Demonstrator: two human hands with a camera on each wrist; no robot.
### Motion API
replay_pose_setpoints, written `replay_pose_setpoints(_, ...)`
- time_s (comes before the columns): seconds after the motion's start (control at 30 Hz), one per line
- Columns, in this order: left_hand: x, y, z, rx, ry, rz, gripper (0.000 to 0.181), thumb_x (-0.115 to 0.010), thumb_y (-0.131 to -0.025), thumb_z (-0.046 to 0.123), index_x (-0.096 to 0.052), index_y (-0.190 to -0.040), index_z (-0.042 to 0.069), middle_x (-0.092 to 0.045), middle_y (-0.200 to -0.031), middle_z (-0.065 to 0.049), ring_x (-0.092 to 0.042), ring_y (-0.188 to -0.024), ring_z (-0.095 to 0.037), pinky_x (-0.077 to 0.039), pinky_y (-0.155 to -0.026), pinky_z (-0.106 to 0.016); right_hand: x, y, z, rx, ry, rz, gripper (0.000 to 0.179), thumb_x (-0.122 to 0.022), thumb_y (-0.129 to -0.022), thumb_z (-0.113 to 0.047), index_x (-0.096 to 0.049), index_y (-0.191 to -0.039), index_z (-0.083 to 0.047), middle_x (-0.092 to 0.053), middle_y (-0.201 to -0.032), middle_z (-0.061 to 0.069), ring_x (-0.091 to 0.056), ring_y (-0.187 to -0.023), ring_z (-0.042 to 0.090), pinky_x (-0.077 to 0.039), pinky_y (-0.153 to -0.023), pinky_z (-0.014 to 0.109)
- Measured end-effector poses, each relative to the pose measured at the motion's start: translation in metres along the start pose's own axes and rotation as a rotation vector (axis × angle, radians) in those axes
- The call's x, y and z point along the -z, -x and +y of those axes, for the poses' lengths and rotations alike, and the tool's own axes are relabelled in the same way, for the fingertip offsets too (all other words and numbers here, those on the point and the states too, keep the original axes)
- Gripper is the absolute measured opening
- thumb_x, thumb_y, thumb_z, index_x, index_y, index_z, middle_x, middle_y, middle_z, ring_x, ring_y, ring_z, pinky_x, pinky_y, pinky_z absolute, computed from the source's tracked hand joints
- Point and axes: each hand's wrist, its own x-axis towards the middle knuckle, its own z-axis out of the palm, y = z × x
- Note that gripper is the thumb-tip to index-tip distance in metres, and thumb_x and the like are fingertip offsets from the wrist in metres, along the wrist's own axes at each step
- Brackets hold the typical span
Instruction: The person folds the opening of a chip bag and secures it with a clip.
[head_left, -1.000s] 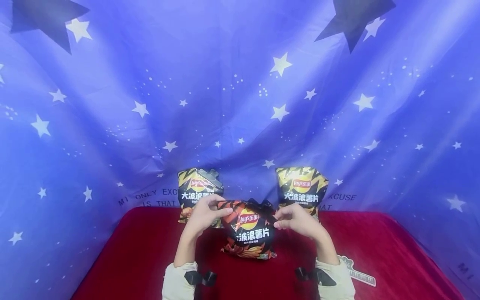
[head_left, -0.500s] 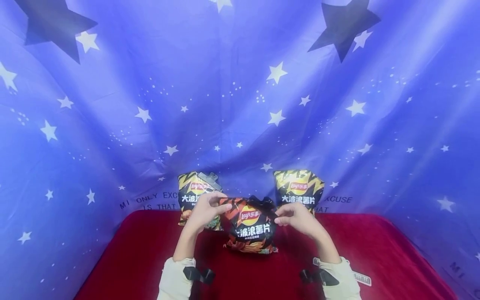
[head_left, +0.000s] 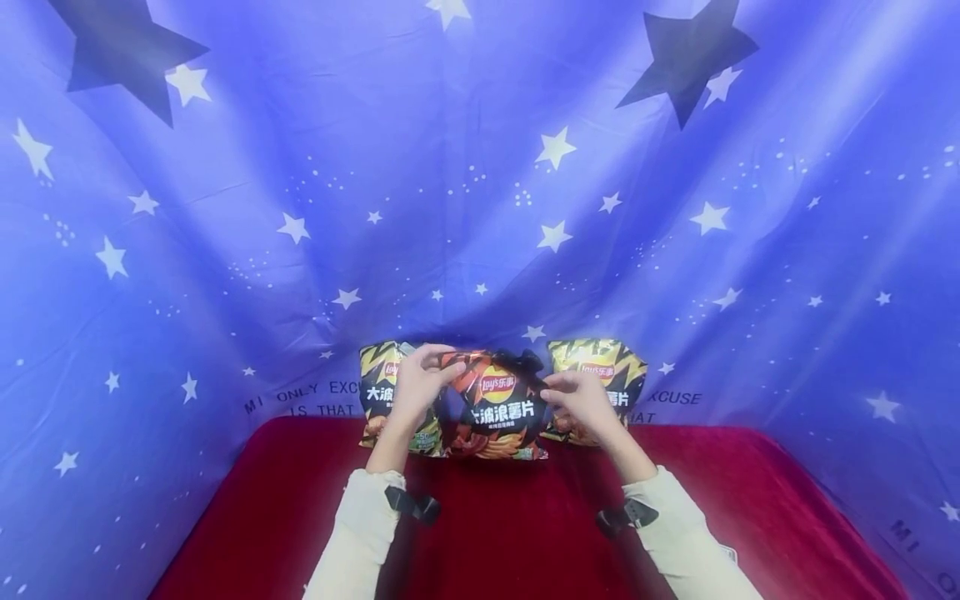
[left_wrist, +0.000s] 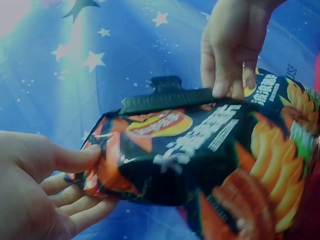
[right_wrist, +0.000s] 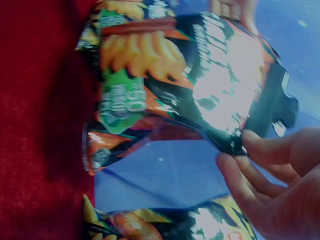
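A red-and-black bag of Lay's potato chips (head_left: 501, 417) hangs upright between my two hands in the head view. My left hand (head_left: 420, 387) pinches its upper left corner, thumb in front and fingers behind, as the left wrist view shows. At the upper right corner my right hand (head_left: 585, 404) pinches the bag beside the end of a black clip (left_wrist: 165, 100). That clip grips the top edge of the bag. Whether the bag's bottom touches the table is hard to tell.
Two yellow-and-black chip bags stand behind, a left one (head_left: 378, 400) partly covered by my left hand and a right one (head_left: 562, 358) partly behind my right. A red cloth (head_left: 487, 525) covers the table. A blue starry curtain (head_left: 450, 167) rises at the back.
Both hands have carried the red bag away from me, toward the back, until it is between the two yellow bags. The white ruler-like piece at right is now mostly hidden by my right sleeve.
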Motion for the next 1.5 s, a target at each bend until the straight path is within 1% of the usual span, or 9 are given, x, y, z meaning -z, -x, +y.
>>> replay_pose_setpoints(0.07,-0.004,-0.004,0.001,0.021,0.005,0.051,0.034,-0.080,-0.081,-0.001,-0.071,-0.113,-0.003,-0.074,-0.100,-0.023,-0.065,-0.075,-0.013,-0.056,-0.064,-0.023,-0.006,-0.004,-0.001,-0.027,-0.018,0.044,0.026,-0.069,-0.091,0.002,-0.069,-0.115,0.010,-0.072,-0.084,0.017,-0.052,-0.048,0.011,-0.043,-0.041,0.023)
replay_pose_setpoints(0.2,-0.009,-0.013,-0.003,0.058,-0.005,0.131,0.036,-0.082,-0.080,0.001,-0.071,-0.114,-0.001,-0.074,-0.104,-0.024,-0.068,-0.079,-0.018,-0.059,-0.068,-0.026,-0.017,-0.013,0.002,0.013,0.082,0.133,0.024,-0.071,-0.088,0.003,-0.071,-0.112,0.009,-0.074,-0.091,0.026,-0.056,-0.050,0.011,-0.048,-0.043,0.023)
replay_pose_setpoints(0.3,-0.011,-0.018,-0.008,0.080,-0.023,0.165,0.039,-0.083,-0.079,0.002,-0.071,-0.116,-0.001,-0.074,-0.105,-0.025,-0.069,-0.080,-0.022,-0.060,-0.070,-0.028,-0.024,-0.019,0.006,0.046,0.164,0.181,0.023,-0.073,-0.086,0.004,-0.072,-0.109,0.010,-0.074,-0.099,0.030,-0.068,-0.058,0.023,-0.058,-0.053,0.029)
replay_pose_setpoints(0.43,-0.013,-0.023,-0.018,0.115,-0.038,0.202,0.044,-0.083,-0.079,0.001,-0.069,-0.120,-0.002,-0.074,-0.106,-0.025,-0.070,-0.083,-0.026,-0.061,-0.073,-0.031,-0.031,-0.027,0.011,0.047,0.207,0.193,0.023,-0.074,-0.085,0.004,-0.072,-0.107,0.010,-0.073,-0.102,0.031,-0.073,-0.073,0.038,-0.062,-0.059,0.035)
replay_pose_setpoints(0.57,-0.014,-0.024,-0.025,0.140,-0.058,0.239,0.045,-0.082,-0.080,0.003,-0.068,-0.122,-0.003,-0.073,-0.110,-0.026,-0.072,-0.090,-0.032,-0.062,-0.081,-0.038,-0.037,-0.034,0.015,0.050,0.239,0.197,0.021,-0.073,-0.085,0.003,-0.072,-0.105,0.010,-0.073,-0.102,0.031,-0.073,-0.073,0.036,-0.061,-0.057,0.032)
replay_pose_setpoints(0.7,-0.014,-0.024,-0.032,0.142,-0.073,0.254,0.046,-0.082,-0.081,0.004,-0.068,-0.124,-0.003,-0.071,-0.116,-0.028,-0.070,-0.104,-0.039,-0.059,-0.092,-0.044,-0.042,-0.037,0.018,0.056,0.298,0.209,0.020,-0.073,-0.085,0.001,-0.073,-0.103,0.010,-0.074,-0.101,0.029,-0.071,-0.070,0.032,-0.058,-0.060,0.032)
replay_pose_setpoints(0.83,-0.013,-0.024,-0.039,0.143,-0.068,0.256,0.042,-0.082,-0.081,0.004,-0.069,-0.121,-0.005,-0.071,-0.117,-0.029,-0.069,-0.109,-0.041,-0.057,-0.095,-0.047,-0.043,-0.037,0.019,0.059,0.344,0.212,0.020,-0.073,-0.085,-0.001,-0.073,-0.102,0.010,-0.074,-0.100,0.028,-0.070,-0.075,0.031,-0.059,-0.070,0.040)
replay_pose_setpoints(1.13,-0.013,-0.022,-0.044,0.152,-0.183,0.278,0.036,-0.084,-0.079,0.006,-0.072,-0.111,-0.006,-0.075,-0.106,-0.027,-0.072,-0.096,-0.039,-0.058,-0.088,-0.046,-0.049,-0.040,0.026,0.072,0.413,0.220,0.026,-0.069,-0.087,-0.005,-0.073,-0.109,0.008,-0.074,-0.107,0.027,-0.072,-0.091,0.039,-0.058,-0.085,0.051)
replay_pose_setpoints(1.5,-0.011,-0.022,-0.046,0.180,-0.316,0.309,0.037,-0.086,-0.080,0.017,-0.075,-0.110,-0.001,-0.076,-0.106,-0.023,-0.073,-0.097,-0.039,-0.056,-0.090,-0.048,-0.057,-0.044,0.034,0.034,0.314,0.156,0.041,-0.063,-0.090,-0.003,-0.062,-0.128,0.011,-0.069,-0.120,0.031,-0.068,-0.112,0.045,-0.054,-0.099,0.052)
